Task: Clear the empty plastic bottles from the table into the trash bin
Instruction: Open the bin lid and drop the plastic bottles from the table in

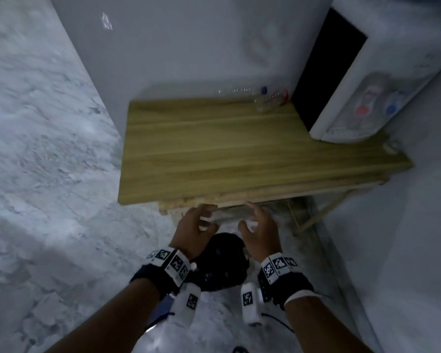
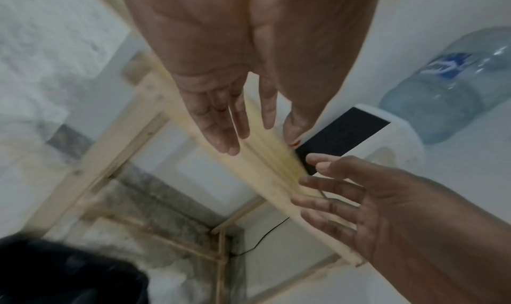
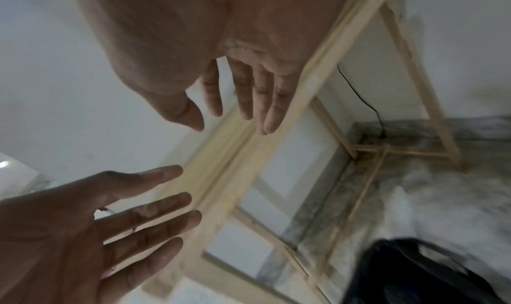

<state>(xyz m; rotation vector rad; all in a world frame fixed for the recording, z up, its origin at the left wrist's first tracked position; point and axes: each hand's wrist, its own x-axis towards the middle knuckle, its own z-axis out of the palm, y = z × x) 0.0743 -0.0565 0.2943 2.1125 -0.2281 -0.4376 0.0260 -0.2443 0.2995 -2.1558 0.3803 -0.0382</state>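
Two clear plastic bottles lie at the far right corner of the wooden table (image 1: 209, 151): one with a blue cap (image 1: 239, 90) along the wall, one with a red cap (image 1: 269, 101) beside it. Both are blurred. My left hand (image 1: 205, 220) and right hand (image 1: 250, 221) hover side by side just in front of the table's near edge, above a black trash bin (image 1: 222, 266) on the floor. In the left wrist view my left hand (image 2: 257, 133) has straight fingers and holds nothing. In the right wrist view my right hand (image 3: 232, 123) is likewise empty.
A white water dispenser (image 1: 367, 85) stands on the table's right side, with a large blue jug (image 2: 448, 83) on top. White walls close in behind and on the right. The table's wooden legs (image 3: 420, 85) and a black cable (image 3: 362, 99) sit underneath. Marble floor (image 1: 49, 174) lies to the left.
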